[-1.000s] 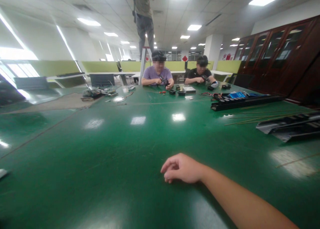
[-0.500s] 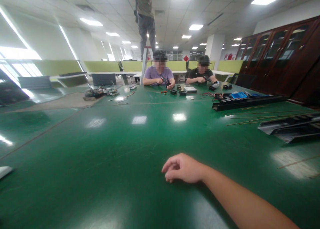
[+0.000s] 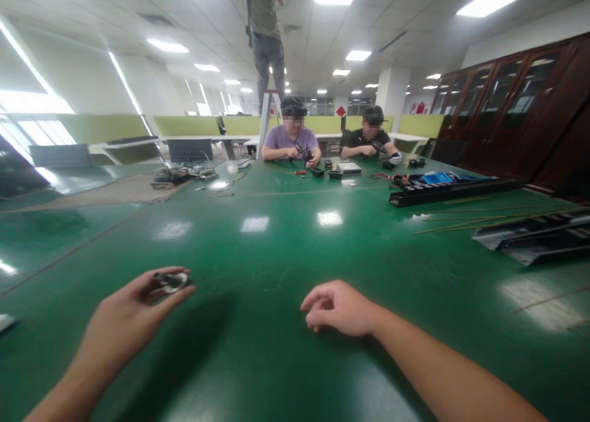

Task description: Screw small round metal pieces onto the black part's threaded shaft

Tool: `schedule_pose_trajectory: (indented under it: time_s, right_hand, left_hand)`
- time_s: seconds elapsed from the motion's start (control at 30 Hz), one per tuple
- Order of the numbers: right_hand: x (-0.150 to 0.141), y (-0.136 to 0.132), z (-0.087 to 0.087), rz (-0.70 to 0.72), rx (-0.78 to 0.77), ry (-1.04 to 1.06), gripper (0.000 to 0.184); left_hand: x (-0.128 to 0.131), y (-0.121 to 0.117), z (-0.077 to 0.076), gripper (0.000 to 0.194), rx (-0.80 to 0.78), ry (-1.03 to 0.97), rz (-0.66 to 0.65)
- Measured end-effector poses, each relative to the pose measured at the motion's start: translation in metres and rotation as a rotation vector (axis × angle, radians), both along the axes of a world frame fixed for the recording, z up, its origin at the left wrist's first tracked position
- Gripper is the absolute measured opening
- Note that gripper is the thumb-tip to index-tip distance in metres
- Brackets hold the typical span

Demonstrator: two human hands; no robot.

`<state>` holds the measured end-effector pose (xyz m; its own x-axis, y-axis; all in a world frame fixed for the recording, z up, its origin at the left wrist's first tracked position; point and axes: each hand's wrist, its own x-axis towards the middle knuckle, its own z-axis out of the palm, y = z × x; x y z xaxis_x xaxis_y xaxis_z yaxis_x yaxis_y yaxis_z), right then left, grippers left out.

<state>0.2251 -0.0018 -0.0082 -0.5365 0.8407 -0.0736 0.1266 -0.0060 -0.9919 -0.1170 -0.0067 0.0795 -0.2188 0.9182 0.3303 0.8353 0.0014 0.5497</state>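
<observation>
My left hand (image 3: 133,314) is raised above the green table at the left, its thumb and fingers closed around a small round metal part (image 3: 173,282). That part looks dark and silvery, with a short stub at its left end; its exact kind is too blurred to name. To the right, my right hand (image 3: 341,308) rests at the tabletop with its fingers loosely curled. A gap shows between its thumb and index finger, and I see nothing held there.
Long black metal channels (image 3: 530,238) and thin rods (image 3: 461,225) lie at right. Across the table (image 3: 258,256), two people work near black boxes (image 3: 335,174). A heap of electronic parts (image 3: 177,175) sits far left. Behind, a person stands on a ladder (image 3: 265,121).
My left hand has come into view from the lower left, holding the small metal part. My right hand stays almost in place. The view has shifted slightly.
</observation>
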Motion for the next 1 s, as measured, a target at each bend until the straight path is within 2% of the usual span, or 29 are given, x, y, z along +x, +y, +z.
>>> schedule_pose_trajectory:
  time_s: [0.07, 0.17, 0.27, 0.33, 0.43, 0.57, 0.73, 0.9, 1.0]
  right_hand:
    - [0.004, 0.004, -0.002, -0.063, 0.049, -0.015, 0.025]
    - [0.009, 0.012, -0.01, -0.182, 0.16, -0.087, 0.027]
    - [0.013, 0.017, -0.017, -0.243, 0.277, -0.168, 0.037]
    - [0.013, 0.016, -0.018, -0.255, 0.339, -0.217, 0.042]
    - [0.013, 0.012, -0.015, -0.245, 0.446, -0.302, 0.043]
    - [0.012, 0.007, -0.01, -0.237, 0.474, -0.362, 0.043]
    - [0.012, 0.005, -0.01, -0.244, 0.504, -0.408, 0.047]
    - [0.011, 0.0, -0.005, -0.227, 0.553, -0.433, 0.045]
    - [0.01, -0.003, 0.0, -0.209, 0.609, -0.465, 0.044]
  left_hand:
    - [0.029, 0.017, -0.011, 0.057, -0.06, -0.157, -0.225]
    - [0.082, 0.031, -0.032, 0.042, -0.138, -0.219, -0.498]
    - [0.121, 0.033, -0.051, 0.032, -0.189, -0.22, -0.649]
    - [0.133, 0.029, -0.061, 0.029, -0.199, -0.201, -0.699]
    - [0.134, 0.021, -0.071, 0.025, -0.195, -0.178, -0.729]
    - [0.127, 0.013, -0.078, 0.027, -0.155, -0.141, -0.769]
    - [0.128, 0.013, -0.081, 0.028, -0.113, -0.107, -0.826]
    - [0.128, 0.013, -0.082, 0.047, -0.102, -0.132, -0.769]
    - [0.128, 0.01, -0.08, 0.039, -0.102, -0.141, -0.771]
